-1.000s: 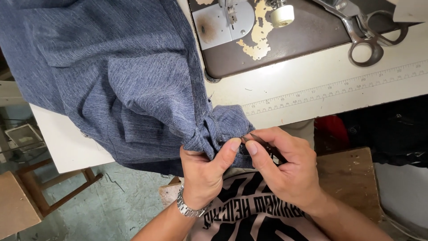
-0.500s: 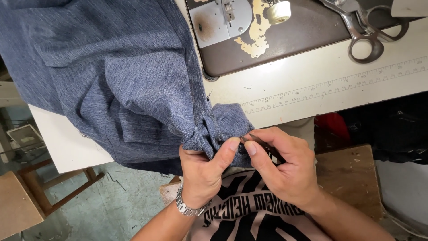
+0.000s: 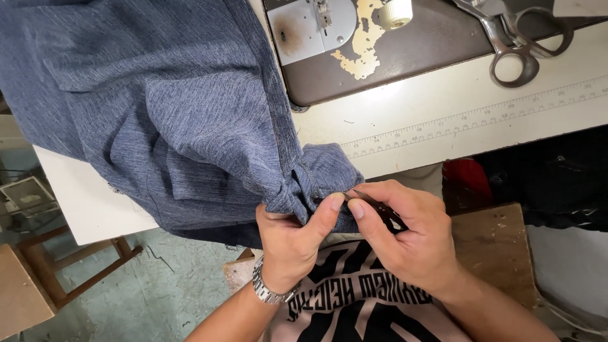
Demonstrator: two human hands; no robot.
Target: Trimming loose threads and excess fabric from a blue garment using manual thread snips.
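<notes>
Unmoved since before: both hands (image 3: 354, 234) pinching denim edge (image 3: 316, 190) off table rim (image 3: 405, 158).

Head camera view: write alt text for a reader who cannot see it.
Two hands work a bunched edge of blue denim fabric: the left hand pinches it, and the right hand holds a small dark tool against it. Behind them, on a white table, lie a sewing machine bed and scissors.
</notes>
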